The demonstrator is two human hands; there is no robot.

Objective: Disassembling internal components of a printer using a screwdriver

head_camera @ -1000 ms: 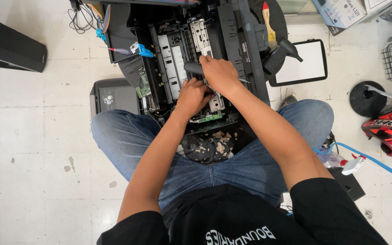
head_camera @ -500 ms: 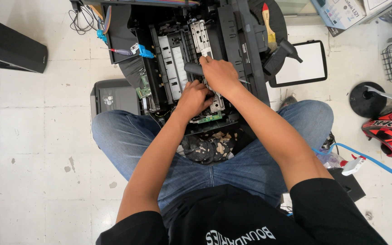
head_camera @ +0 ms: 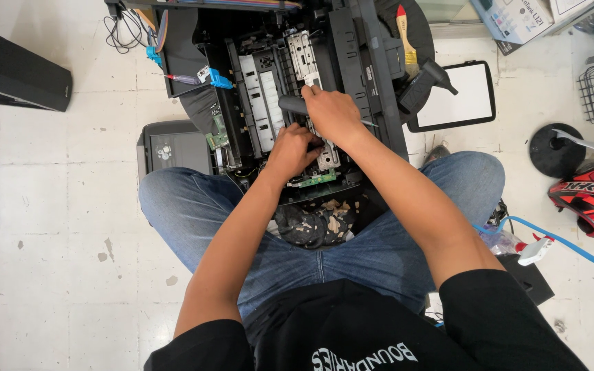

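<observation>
Centrally, an opened printer (head_camera: 352,62) sits on the floor between the seated person's knees: bulky, rigid plastic, best gripped by its outer frame, while the exposed green circuit board (head_camera: 314,181) looks fragile. Right hand (head_camera: 331,113), farther in, is closed round a dark cylindrical tool (head_camera: 291,104). Left hand (head_camera: 295,151), curled, touches the mechanism just nearer; what it grips is hidden.

Bright, even overhead light; soft short shadows on floor tiles (head_camera: 49,227). Sharp focus throughout; slight wide-angle bending at edges.
</observation>
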